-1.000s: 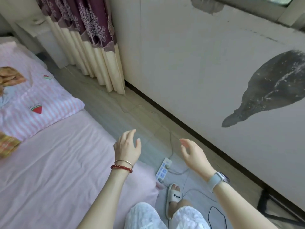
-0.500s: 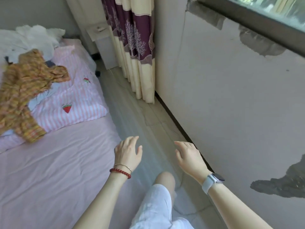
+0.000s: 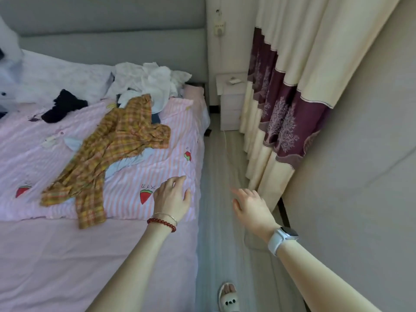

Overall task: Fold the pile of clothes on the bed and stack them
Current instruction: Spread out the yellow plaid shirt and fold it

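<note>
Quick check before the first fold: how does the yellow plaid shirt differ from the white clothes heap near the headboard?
The yellow plaid shirt is checked mustard, while the white clothes heap is plain white. The shirt sprawls out long and fairly flat on the striped quilt, whereas the heap is bunched up against the headboard. The shirt lies nearer the left hand. Both are unfolded and untouched.

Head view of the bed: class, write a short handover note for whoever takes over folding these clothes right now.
Left hand: open, empty, over the striped pink quilt near the bed's edge.
Right hand: open, empty, out over the floor beside the bed.
Clothes: yellow plaid shirt lies crumpled on the quilt, nearest; white garments heaped by the headboard; a dark garment further left.
Done: nothing folded, no stack in sight.
Left: pick up, fold and stack every piece; the plaid shirt looks the easiest start.
</note>
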Demonstrator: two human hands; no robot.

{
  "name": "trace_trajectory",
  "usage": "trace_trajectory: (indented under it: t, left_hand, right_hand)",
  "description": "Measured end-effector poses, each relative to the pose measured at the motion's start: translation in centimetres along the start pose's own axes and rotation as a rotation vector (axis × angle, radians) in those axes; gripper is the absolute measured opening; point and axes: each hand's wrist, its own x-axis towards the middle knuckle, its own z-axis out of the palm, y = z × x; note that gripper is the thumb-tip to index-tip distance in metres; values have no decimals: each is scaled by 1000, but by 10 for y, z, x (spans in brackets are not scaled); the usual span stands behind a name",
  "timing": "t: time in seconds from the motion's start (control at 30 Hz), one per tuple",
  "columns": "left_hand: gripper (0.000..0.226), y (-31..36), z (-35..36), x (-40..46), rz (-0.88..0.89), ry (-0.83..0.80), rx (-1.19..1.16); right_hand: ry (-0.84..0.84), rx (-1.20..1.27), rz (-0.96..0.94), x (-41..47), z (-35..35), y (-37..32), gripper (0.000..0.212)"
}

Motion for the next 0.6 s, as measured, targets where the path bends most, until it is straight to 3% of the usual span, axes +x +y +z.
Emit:
trace_trajectory:
  t: [0.23,0.4,0.6]
  left_hand:
    - [64,-33,-31,125,-183,68,-21]
    - [44,-77,-25,228,-307,91,5]
    - [50,-130,-10,367,-548,50,-55]
  right_hand:
    - [-127,-14,-221,177,-20,-43,43]
    - [-206,-2,-409,319,-4,-69,43]
    - [-448,-9,-548,489,23,-88,44]
